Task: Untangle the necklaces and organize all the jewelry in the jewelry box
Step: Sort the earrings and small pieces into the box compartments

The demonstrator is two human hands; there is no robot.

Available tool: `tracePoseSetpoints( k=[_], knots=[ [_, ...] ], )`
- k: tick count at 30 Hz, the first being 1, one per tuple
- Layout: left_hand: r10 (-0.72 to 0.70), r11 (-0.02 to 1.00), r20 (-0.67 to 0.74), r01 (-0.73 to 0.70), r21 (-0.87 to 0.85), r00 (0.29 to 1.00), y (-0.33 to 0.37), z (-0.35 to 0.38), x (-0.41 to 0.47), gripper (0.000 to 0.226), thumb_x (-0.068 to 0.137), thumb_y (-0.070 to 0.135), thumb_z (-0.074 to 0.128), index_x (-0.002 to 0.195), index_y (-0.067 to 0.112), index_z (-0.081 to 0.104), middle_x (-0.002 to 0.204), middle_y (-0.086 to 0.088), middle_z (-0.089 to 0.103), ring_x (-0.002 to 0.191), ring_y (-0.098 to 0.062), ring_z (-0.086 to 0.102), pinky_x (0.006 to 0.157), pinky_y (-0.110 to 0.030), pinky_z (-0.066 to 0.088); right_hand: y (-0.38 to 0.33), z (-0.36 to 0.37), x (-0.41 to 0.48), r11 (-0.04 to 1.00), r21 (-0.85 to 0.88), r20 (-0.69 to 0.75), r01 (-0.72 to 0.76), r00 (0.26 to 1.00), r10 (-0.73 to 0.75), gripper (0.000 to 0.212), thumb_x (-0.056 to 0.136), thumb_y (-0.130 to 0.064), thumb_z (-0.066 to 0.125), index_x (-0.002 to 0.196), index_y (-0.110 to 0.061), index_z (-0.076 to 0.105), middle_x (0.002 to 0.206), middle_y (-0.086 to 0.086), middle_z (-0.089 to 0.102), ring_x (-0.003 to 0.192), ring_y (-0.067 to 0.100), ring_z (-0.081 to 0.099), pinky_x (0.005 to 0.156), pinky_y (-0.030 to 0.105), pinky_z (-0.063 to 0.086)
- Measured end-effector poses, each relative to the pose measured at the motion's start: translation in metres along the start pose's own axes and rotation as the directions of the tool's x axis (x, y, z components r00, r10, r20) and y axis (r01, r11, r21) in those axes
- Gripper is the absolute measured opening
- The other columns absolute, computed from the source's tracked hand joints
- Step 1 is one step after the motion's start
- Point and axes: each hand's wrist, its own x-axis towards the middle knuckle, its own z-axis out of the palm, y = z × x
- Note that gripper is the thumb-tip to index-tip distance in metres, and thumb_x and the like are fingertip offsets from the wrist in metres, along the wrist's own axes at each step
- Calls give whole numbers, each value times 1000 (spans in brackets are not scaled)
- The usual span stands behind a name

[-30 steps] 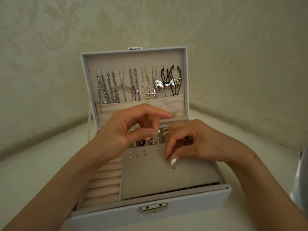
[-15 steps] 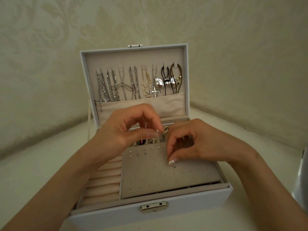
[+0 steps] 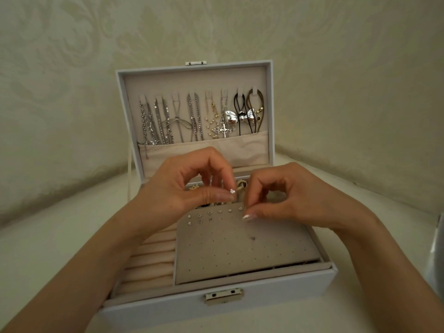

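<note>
Small stud earring [image 3: 231,191] pinched between thumb and index tips of left hand [image 3: 182,188], held over 12 o'clock edge of grey earring panel [image 3: 240,251] in jewelry box [image 3: 216,311]. Right hand [image 3: 295,195] at 3 o'clock of stud, fingers curled, tips near panel top; cannot tell if it holds anything. Seated studs [image 3: 209,213] fill 2 rows at panel's 11 o'clock. Likely seating this stud: line post square over next free hole, push straight, steady panel. Necklaces [image 3: 192,116] hang in lid at 12 o'clock, ring rolls [image 3: 149,260] at 9 o'clock. No readable writing, latch [image 3: 224,296] plain
</note>
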Motion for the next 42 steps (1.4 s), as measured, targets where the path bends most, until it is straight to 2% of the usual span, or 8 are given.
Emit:
tracePoseSetpoints(
  k=[11,17,20,28,32,35,39,42],
  knots=[
    [-39,991,28,35,127,999,0,2,3,8,75,28,66,82,26,68,76,14,63,67,-13,54,69,-17,44,3,-1,4,996,66,-170,-59,983,70,18,76,1,70,73,-16,72,71,-1,71,68,8,66,67,15,50],
    [-113,980,-42,119,162,993,-2,5,4,16,70,30,78,80,24,68,73,10,66,61,-9,54,63,-21,46,8,-3,6,995,67,-300,-67,950,85,12,79,-1,68,76,-12,73,73,11,71,71,27,68,71,29,58],
    [-144,977,-14,144,159,990,0,8,5,16,70,27,73,83,23,65,73,13,65,60,-3,52,62,-13,42,9,-3,6,996,56,-325,-71,942,85,17,80,2,67,79,-14,74,74,10,71,70,24,69,71,25,57],
    [-170,935,29,152,320,985,-9,13,5,10,74,24,77,75,26,67,75,21,65,69,-4,56,64,-13,43,12,-4,8,994,21,-434,-110,895,108,13,77,-5,73,79,-18,73,74,5,72,69,19,67,68,26,53],
    [-89,912,24,72,405,996,-14,13,8,7,71,35,72,73,32,66,77,23,60,78,-5,54,70,-23,44,9,-2,8,997,32,-426,-73,901,80,10,76,-5,74,79,-13,73,72,3,71,63,8,64,62,17,52],
    [-76,885,25,56,462,997,-17,15,11,16,68,45,70,73,30,66,76,21,59,79,-5,51,70,-25,44,8,-2,8,998,45,-428,-34,903,50,9,75,-2,74,77,-10,71,72,5,71,65,11,65,65,20,54],
    [-102,877,54,64,475,993,-19,17,13,12,70,30,79,71,26,68,73,17,61,80,-8,51,73,-33,44,9,-2,8,999,52,-438,-6,898,28,11,75,-1,74,75,-10,70,73,7,71,68,20,67,70,31,56],
    [-101,874,48,65,482,994,-20,16,13,16,67,41,73,72,28,66,75,15,62,80,-9,52,72,-33,46,10,-2,8,998,58,-443,-2,896,28,10,74,-2,74,75,-10,70,75,8,71,73,28,68,73,37,56]
  ],
)
